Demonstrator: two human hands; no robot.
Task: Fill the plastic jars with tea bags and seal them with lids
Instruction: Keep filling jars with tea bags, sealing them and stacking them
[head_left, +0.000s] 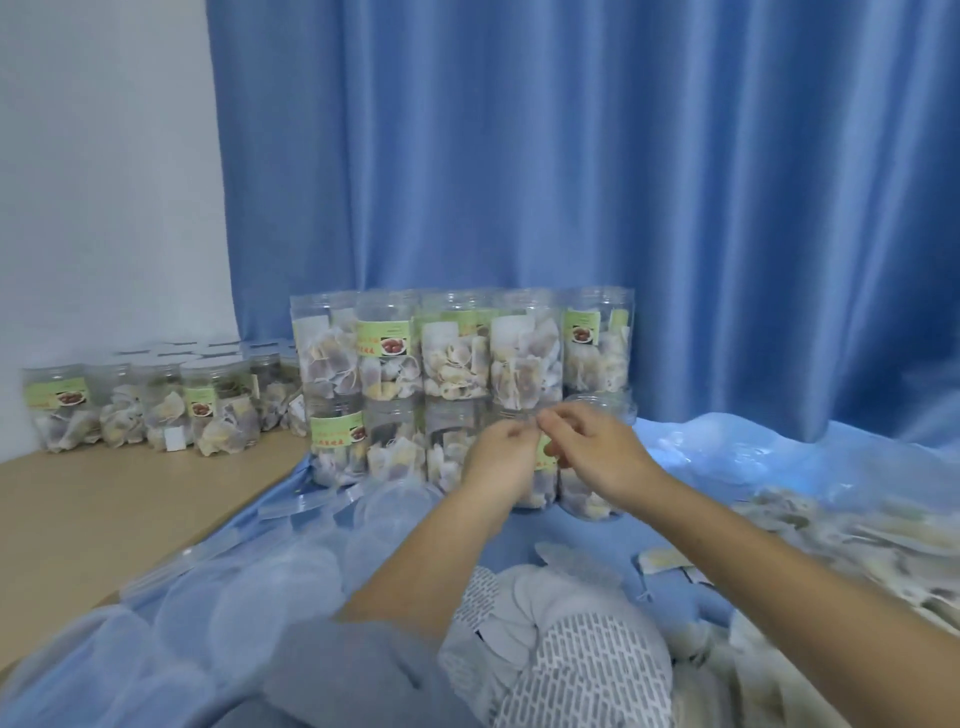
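Clear plastic jars (389, 358) with green labels, filled with tea bags, stand in two stacked rows on the blue sheet before the curtain. My left hand (498, 457) and my right hand (592, 447) are raised side by side in front of a lower-row jar (535, 493). Their curled fingertips meet at its lid level. Whether they pinch something or touch the jar is too blurred to tell. Loose clear lids (280, 582) lie on the sheet at the left. Loose tea bags (841, 535) are heaped at the right.
Several more filled jars (145, 410) stand on a tan wooden surface (104, 519) at the left, by a white wall. A blue curtain (571, 156) hangs behind. My patterned trouser knee (571, 654) is in the foreground.
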